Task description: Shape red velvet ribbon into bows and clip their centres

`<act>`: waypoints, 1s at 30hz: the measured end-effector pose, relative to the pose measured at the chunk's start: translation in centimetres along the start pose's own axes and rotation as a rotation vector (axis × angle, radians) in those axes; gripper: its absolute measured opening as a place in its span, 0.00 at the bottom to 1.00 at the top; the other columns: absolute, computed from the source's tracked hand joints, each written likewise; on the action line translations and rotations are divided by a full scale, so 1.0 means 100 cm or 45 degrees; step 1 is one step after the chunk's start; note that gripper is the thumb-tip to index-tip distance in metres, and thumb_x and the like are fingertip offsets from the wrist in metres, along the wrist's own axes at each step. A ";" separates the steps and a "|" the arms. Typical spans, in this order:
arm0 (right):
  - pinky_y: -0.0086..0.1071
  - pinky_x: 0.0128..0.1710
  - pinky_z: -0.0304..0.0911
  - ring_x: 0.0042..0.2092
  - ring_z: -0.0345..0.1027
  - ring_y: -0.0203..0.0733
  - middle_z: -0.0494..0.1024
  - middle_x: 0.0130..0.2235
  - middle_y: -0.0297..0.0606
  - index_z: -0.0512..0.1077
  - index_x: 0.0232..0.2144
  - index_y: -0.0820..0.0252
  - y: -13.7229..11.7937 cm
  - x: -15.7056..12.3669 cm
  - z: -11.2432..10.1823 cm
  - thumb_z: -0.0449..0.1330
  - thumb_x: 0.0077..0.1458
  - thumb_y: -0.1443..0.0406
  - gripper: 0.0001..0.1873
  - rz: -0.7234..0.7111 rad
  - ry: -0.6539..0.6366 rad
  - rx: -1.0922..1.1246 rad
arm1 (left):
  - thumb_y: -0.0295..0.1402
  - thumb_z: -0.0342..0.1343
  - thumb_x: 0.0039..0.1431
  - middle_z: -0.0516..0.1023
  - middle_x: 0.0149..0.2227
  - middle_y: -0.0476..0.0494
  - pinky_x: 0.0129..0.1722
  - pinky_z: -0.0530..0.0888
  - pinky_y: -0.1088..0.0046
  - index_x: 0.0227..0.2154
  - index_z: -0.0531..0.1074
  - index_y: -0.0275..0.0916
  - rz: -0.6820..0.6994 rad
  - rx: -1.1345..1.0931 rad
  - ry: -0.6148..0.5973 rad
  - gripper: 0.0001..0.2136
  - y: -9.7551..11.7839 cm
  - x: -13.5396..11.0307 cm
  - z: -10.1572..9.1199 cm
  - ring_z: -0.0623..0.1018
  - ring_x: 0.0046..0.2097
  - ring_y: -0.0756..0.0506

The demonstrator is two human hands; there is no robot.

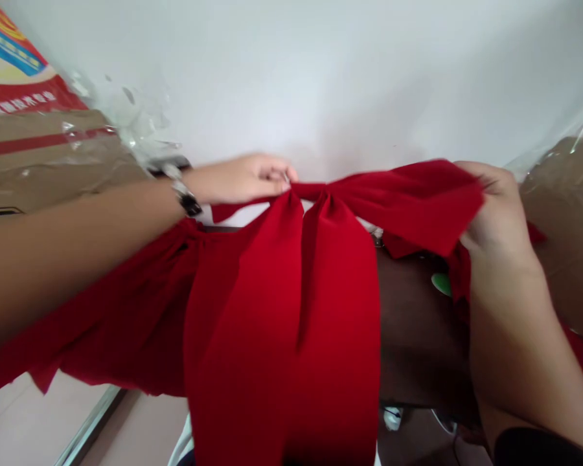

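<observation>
A wide red cloth bow spreads across the middle of the view, with a pinched centre, and its long red tails hang toward the bottom. My left hand comes in from the left, its fingertips pinching the top of the bow near the centre, where a small shiny metal bit shows. A dark watch sits on that wrist. My right hand grips the bow's right loop at its outer edge. Behind the cloth is a dark brown surface with a green round patch.
A cardboard box under clear plastic film sits at the upper left, with a printed red and blue carton beyond it. More film-wrapped cardboard stands at the right. A white wall fills the top.
</observation>
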State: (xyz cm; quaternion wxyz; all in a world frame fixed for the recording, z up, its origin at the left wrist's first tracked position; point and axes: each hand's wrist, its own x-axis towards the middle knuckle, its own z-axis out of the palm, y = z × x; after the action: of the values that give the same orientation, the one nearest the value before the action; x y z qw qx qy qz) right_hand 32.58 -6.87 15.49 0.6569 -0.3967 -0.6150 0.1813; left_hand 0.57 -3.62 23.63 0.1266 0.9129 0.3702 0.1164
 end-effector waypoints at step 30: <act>0.27 0.19 0.42 0.19 0.47 0.28 0.57 0.17 0.27 0.76 0.27 0.62 0.010 -0.016 0.040 0.62 0.55 0.58 0.13 0.221 -0.386 -0.048 | 0.44 0.52 0.60 0.48 0.68 0.37 0.59 0.52 0.32 0.66 0.48 0.49 0.486 0.079 -0.413 0.33 0.021 -0.126 0.247 0.50 0.68 0.27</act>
State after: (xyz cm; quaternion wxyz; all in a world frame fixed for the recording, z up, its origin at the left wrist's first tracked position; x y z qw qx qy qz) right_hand 28.73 -6.21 13.46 0.5310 -0.4288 -0.6737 0.2836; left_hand 0.69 -17.55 -0.40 0.1319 0.9764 0.1695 -0.0212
